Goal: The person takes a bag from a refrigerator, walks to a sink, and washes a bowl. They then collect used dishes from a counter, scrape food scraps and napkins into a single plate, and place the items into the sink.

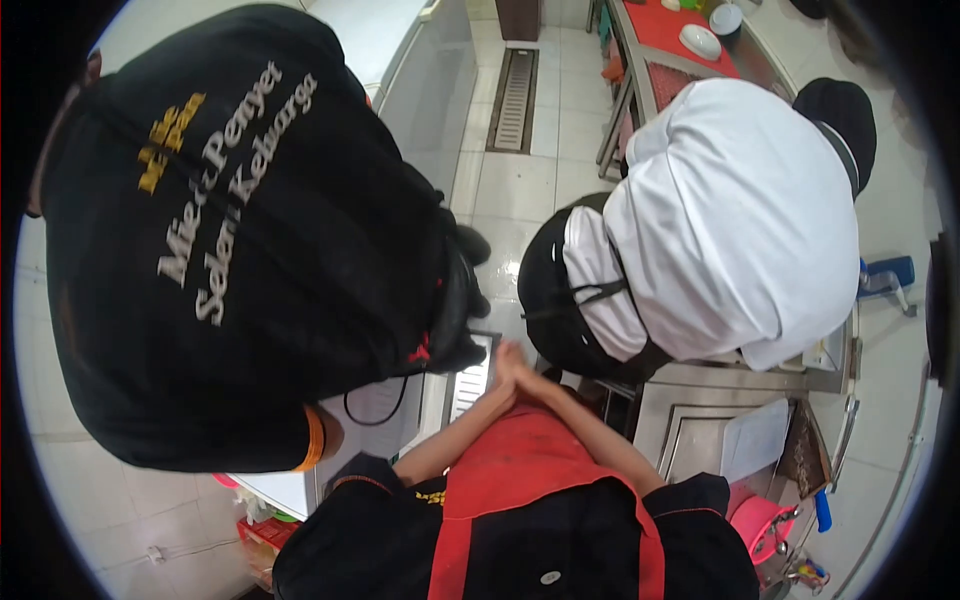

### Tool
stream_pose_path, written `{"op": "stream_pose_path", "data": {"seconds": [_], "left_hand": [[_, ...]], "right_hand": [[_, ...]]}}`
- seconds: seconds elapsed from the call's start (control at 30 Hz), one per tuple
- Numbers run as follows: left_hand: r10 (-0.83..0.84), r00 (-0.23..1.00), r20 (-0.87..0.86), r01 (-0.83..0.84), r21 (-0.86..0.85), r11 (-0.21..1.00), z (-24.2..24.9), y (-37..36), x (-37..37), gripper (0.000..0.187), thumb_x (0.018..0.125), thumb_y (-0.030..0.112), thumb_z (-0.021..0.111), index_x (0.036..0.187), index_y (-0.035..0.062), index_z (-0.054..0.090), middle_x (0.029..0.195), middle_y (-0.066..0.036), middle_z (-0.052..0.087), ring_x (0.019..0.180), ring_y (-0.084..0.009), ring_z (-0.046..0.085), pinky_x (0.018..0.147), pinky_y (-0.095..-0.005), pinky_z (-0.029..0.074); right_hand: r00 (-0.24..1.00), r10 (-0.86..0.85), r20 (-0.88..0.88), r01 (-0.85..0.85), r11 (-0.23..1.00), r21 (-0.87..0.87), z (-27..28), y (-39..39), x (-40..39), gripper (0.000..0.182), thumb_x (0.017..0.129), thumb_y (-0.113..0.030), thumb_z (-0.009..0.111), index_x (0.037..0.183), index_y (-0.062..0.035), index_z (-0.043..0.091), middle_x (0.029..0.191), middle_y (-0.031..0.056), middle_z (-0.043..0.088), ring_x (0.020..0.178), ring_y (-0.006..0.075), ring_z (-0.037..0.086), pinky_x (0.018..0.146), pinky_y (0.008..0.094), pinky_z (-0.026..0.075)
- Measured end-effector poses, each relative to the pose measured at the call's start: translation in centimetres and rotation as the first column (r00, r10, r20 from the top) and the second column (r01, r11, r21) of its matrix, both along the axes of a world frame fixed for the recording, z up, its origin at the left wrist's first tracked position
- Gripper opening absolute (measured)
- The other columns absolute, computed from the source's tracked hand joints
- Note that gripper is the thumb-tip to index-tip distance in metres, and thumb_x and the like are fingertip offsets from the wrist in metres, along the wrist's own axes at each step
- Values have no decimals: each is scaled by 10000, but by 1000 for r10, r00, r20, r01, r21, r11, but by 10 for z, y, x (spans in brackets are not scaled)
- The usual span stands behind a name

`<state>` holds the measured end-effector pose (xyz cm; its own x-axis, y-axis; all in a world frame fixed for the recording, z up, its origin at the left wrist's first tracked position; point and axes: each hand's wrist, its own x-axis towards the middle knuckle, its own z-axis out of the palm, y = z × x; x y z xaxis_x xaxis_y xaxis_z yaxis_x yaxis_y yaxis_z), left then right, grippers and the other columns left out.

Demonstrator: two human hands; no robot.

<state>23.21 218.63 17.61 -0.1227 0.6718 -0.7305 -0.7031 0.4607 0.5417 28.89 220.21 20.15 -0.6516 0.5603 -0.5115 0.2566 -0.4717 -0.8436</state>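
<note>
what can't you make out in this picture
All in the head view:
Whether the two bare hands, pressed together, hold anything: their own fingers hide the space between.
The hands of the co-worker in a white shirt: hidden by that person's body.
What the round pink plastic container holds: too small and blurred.
The small bright green item on the red tabletop: cut off by the top edge.

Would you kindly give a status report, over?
Left hand and right hand together, no held object visible. Red apron nearby. Person in black left, person in white right.
</note>
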Motion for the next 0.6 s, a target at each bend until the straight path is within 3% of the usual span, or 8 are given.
{"op": "stream_pose_path", "data": {"seconds": [0.03,0.07,0.13,0.27,0.33,0.47,0.53,0.6], "left_hand": [[27,1000,1,-27,-31,999,23,-2,0,460,907,467,345,1137,82,450,1038,-43,470,943,-157,470,850,-293,360],[45,999,-3,-45,-50,998,34,1,2,473,906,470,341,1157,81,439,1072,-49,461,962,-161,467,859,-292,355],[56,998,0,-56,-33,998,29,19,17,500,902,475,333,1197,81,418,1140,-59,442,1001,-170,460,878,-289,347],[147,989,-24,-149,-97,984,38,-5,2,562,895,487,317,1278,80,375,1275,-81,406,1078,-187,448,916,-283,329],[189,974,-126,-216,-252,943,68,-24,-15,596,892,493,308,1319,80,353,1343,-92,388,1117,-195,441,934,-281,321],[64,957,-282,-118,-177,977,131,-4,16,578,897,438,341,1336,62,320,1357,-90,364,1207,-232,367,964,-292,275],[61,935,-350,-96,-84,992,127,0,23,578,894,416,370,1328,37,327,1350,-107,369,1232,-237,352,1005,-307,247],[33,897,-440,-30,15,999,129,14,16,544,866,335,438,1278,-17,390,1289,-136,435,1174,-225,411,997,-320,270]], "right_hand": [[996,3,-84,19,966,260,42,-12,2,581,944,-440,253,1269,22,390,1318,196,384,1143,263,432,986,331,294],[976,195,-96,-188,979,78,95,8,8,613,936,-462,278,1272,38,391,1294,169,443,1224,234,370,1022,307,270],[987,72,142,-72,997,-7,6,47,38,635,935,-478,268,1275,48,373,1345,209,350,1255,249,309,1061,304,181],[965,-135,225,66,954,292,44,19,21,589,934,-443,310,1294,20,375,1356,223,340,1303,281,269,1066,334,195],[918,389,-79,-377,916,137,123,44,46,622,936,-462,307,1350,2,282,1342,217,356,1275,247,313,1070,323,186],[983,78,168,-84,996,28,125,42,40,679,926,-515,250,1363,5,258,1367,202,332,1285,251,300,1060,306,202],[929,344,139,-341,939,-45,165,52,51,688,924,-521,238,1369,3,241,1383,207,305,1300,254,277,1059,309,201],[997,-80,17,79,997,24,135,67,70,696,925,-497,283,1366,36,209,1421,232,200,1341,278,167,1081,312,134]]}}
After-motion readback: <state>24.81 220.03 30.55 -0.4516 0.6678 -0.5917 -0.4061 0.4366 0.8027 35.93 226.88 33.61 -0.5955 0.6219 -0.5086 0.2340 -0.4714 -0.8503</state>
